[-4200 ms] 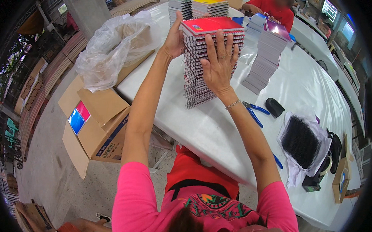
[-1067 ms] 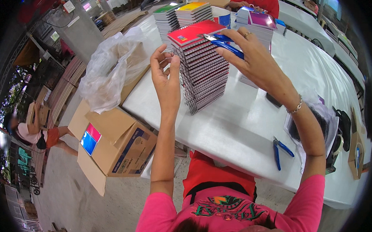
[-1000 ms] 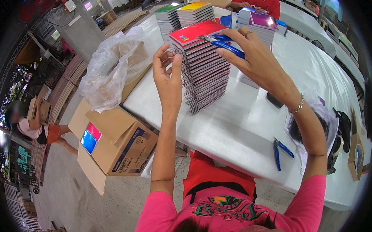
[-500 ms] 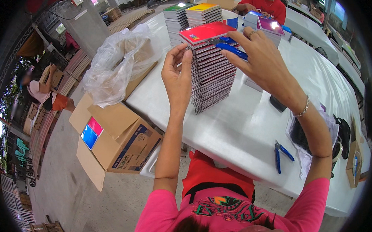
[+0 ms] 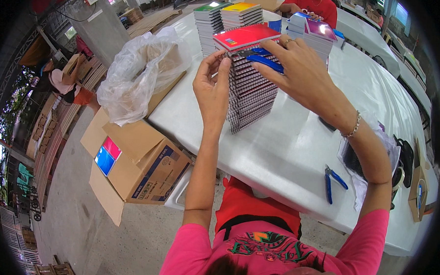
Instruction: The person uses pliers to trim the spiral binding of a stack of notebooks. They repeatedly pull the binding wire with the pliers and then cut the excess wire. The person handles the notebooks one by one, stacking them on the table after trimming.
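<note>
A tall stack of spiral notebooks [image 5: 255, 94] stands before me on the white table, with a red-covered notebook [image 5: 245, 36] on top. At the left end of its wire spine, my left hand [image 5: 212, 86] is closed, thumb and fingertips pinching the coil's corner; the exact grip is partly hidden. My right hand [image 5: 303, 72] holds blue-handled pliers [image 5: 267, 62], whose metal jaws point left along the spine toward my left fingertips. Another pair of blue-handled cutters [image 5: 334, 182] lies on the table near its front edge.
Behind are notebook stacks with green [image 5: 209, 9], yellow [image 5: 239, 10] and purple [image 5: 318, 31] covers. An open cardboard box [image 5: 148, 170] and clear plastic bag [image 5: 139, 77] are at left. A co-worker in red [image 5: 317, 5] sits across the table [image 5: 279, 154].
My right hand and the pliers have shifted slightly left and down, bringing the jaws closer to the left end of the spine. My left hand stays nearly in place.
</note>
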A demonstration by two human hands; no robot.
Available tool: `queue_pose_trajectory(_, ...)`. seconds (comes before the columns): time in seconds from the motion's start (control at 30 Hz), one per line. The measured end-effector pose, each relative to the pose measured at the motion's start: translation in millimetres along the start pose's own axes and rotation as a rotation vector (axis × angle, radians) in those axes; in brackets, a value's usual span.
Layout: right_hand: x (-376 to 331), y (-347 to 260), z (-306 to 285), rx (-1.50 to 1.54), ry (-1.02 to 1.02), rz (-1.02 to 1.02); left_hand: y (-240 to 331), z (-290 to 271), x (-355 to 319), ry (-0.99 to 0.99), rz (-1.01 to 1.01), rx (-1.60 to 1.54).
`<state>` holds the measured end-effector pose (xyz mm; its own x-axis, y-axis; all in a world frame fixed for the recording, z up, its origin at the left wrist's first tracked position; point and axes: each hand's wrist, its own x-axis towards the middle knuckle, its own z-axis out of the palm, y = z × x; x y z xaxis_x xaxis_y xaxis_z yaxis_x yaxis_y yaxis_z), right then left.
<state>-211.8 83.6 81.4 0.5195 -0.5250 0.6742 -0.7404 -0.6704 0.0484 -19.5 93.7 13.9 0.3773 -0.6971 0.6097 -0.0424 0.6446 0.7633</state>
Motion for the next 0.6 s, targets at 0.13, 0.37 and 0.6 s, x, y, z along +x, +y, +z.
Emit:
queue_pose_trajectory(0.13,1.7,-2.4,0.4,-0.001,-0.008,0.026,1.0,-0.7,-0.7,0.003,-0.003,-0.019)
queue_pose_trajectory(0.37,0.5,-2.4,-1.3,0.024,0.016,0.009,-0.6,-0.7,-2.3,0.004,0.014,-0.022)
queue_pose_trajectory(0.6,-2.9,-7.1,-5.6,0.013,-0.017,0.016,1.3,0.8,-4.3,0.005,0.019,-0.025)
